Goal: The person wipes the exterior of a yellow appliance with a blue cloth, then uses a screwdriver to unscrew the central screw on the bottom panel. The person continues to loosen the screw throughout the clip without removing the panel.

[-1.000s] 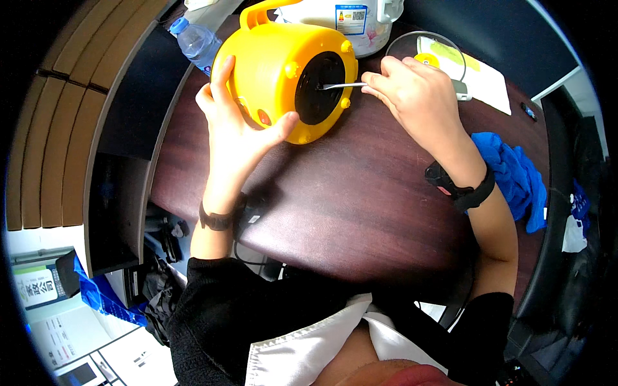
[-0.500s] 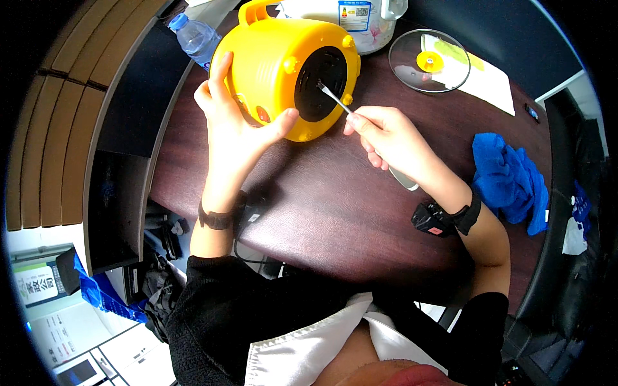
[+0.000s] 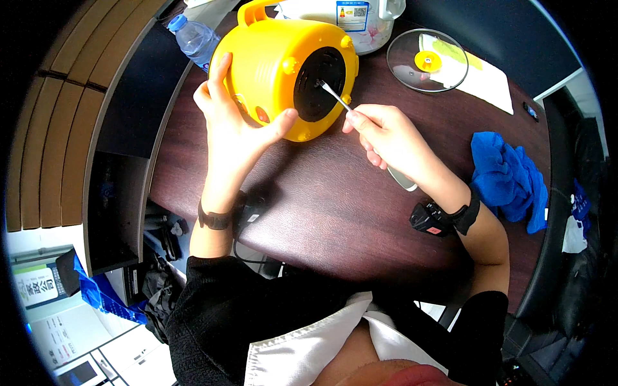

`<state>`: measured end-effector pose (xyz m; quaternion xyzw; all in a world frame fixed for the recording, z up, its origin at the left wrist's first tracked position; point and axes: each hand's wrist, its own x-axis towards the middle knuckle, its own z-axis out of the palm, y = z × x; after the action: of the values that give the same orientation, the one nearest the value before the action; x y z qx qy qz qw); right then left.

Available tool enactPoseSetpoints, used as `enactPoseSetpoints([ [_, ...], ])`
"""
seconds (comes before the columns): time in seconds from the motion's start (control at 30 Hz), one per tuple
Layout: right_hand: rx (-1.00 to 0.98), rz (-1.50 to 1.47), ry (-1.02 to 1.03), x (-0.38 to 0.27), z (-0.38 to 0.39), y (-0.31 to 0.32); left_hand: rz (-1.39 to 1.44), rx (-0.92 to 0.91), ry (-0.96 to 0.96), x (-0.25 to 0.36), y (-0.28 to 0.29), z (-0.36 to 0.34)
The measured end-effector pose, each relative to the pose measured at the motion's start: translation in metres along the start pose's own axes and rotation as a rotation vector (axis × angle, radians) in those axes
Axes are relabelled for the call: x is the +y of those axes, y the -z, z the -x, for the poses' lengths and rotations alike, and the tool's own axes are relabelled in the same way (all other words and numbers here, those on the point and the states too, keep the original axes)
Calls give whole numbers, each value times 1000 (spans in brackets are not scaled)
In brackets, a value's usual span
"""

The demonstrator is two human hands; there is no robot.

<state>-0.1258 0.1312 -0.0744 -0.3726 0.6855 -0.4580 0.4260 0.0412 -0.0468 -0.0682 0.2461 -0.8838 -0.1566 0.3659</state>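
Observation:
A yellow electric pot (image 3: pixel 264 61) with a handle lies tipped on the table, its round black base (image 3: pixel 320 83) and small yellow feet turned toward the right. My left hand (image 3: pixel 238 122) grips its near side, thumb and fingers spread around the body. In my right hand (image 3: pixel 386 135) is a slim metal tool (image 3: pixel 336 97), pinched between thumb and fingers. The tool's tip touches or nearly touches the middle of the black base. Its wider pale end (image 3: pixel 402 180) sticks out below my palm; I cannot tell its exact kind.
Behind the pot stand a water bottle (image 3: pixel 193 38) and a white appliance (image 3: pixel 373 29). A glass lid with a yellow knob (image 3: pixel 427 62) overlaps a pale sheet (image 3: pixel 496 90). A blue cloth (image 3: pixel 508 177) lies at the right of the dark table (image 3: pixel 322 193). Shelving (image 3: pixel 119 141) borders the left.
Both hands and the pot hold almost the same place. The whole view has shifted very slightly; the tool's tip stays at the middle of the base.

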Motion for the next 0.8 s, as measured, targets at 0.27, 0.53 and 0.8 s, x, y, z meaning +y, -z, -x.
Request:
enactPoseSetpoints([
  [0.27,471,833,592,10,-2,2,-11,7,-23,1,-1,1],
  [0.53,584,1227,917,-9,-8,37,25,-7,-29,3,1,-1],
  [0.8,273,94,262,-6,-5,24,17,4,-6,1,2,-1],
])
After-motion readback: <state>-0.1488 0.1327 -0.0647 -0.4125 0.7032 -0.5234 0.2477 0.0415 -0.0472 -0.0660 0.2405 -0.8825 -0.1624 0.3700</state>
